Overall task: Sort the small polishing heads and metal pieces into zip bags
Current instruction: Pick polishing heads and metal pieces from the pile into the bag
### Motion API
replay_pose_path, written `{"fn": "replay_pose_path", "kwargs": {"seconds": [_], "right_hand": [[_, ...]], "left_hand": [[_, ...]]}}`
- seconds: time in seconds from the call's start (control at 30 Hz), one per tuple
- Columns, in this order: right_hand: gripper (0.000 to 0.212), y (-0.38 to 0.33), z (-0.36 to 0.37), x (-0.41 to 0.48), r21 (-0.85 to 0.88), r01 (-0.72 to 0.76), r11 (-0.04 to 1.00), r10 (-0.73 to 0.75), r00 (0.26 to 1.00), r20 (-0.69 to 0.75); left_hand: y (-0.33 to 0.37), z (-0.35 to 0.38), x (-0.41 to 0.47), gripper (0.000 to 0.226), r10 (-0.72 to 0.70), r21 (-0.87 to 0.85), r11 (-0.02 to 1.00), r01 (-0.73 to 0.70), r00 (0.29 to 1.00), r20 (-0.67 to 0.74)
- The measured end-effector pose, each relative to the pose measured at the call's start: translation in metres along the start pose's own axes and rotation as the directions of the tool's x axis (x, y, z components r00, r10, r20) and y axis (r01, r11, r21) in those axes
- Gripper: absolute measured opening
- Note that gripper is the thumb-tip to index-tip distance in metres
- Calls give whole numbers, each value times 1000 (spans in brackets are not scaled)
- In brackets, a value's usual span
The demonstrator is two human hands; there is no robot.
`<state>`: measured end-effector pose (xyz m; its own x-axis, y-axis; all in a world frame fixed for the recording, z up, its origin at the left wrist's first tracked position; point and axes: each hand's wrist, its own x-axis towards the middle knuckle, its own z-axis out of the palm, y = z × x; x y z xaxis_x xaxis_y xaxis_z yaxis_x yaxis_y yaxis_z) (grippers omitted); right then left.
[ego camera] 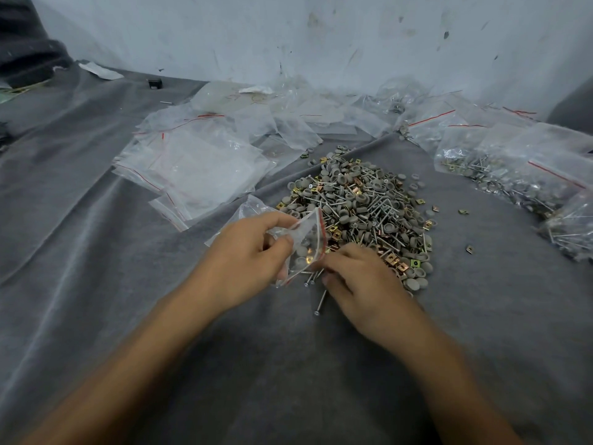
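Small zip bag (305, 248) is pinched in left hand (247, 252) at the near-left edge of the pile (362, 203), with a few pieces seen inside. Right hand (359, 281) is curled just right of the bag mouth, on the pile; whether anything is gripped cannot be told.

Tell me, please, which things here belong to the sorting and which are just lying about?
Job: zip bag in the left hand; right hand at the pile of parts; empty bags; filled bags.
Lying about: black block; paper scrap.
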<state>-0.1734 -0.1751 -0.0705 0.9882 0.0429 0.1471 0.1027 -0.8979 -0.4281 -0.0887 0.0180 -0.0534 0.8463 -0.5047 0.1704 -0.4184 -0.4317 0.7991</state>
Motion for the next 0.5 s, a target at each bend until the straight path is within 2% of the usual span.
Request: {"fn": "replay_pose_path", "kwargs": {"seconds": [0.13, 0.33, 0.5], "right_hand": [[22, -5, 5, 4, -89, 11, 996, -11, 1000, -1], [23, -3, 3, 5, -143, -63, 988, 62, 998, -11], [17, -2, 0, 3, -158, -57, 986, 57, 998, -3]], "left_hand": [[-2, 0, 0, 23, -4, -7, 1000, 4, 1000, -9], [-2, -2, -1, 24, -6, 3, 1000, 6, 1000, -10], [-3, -3, -1, 23, 2, 2, 1000, -2, 1000, -17]]}}
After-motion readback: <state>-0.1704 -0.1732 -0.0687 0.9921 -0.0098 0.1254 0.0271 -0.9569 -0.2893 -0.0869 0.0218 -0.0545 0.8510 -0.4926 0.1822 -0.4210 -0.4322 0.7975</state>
